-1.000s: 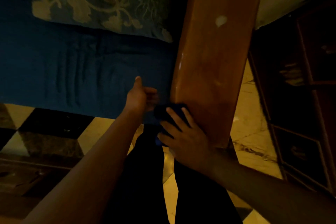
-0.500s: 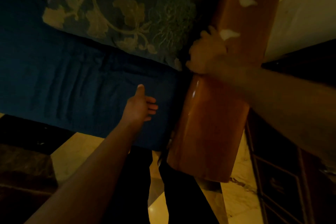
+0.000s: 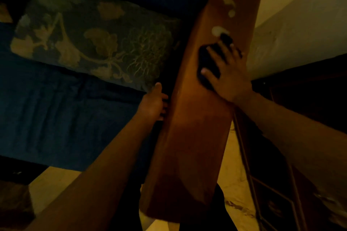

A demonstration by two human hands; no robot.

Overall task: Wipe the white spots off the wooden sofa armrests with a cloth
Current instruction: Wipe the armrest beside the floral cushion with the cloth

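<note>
Sliding back down the armrest [image 3: 189, 127] from where it was half a second ago, the right hand [image 3: 225, 73] is pressing the dark cloth [image 3: 206, 62] flat, fingers spread, just below the nearest white spot [image 3: 217, 30]. Two more spots [image 3: 230, 5] are waiting farther up, with open wood ahead. Beside the inner edge, the left hand [image 3: 153, 103] is bracing, fingers straight, gripping nothing.
</note>
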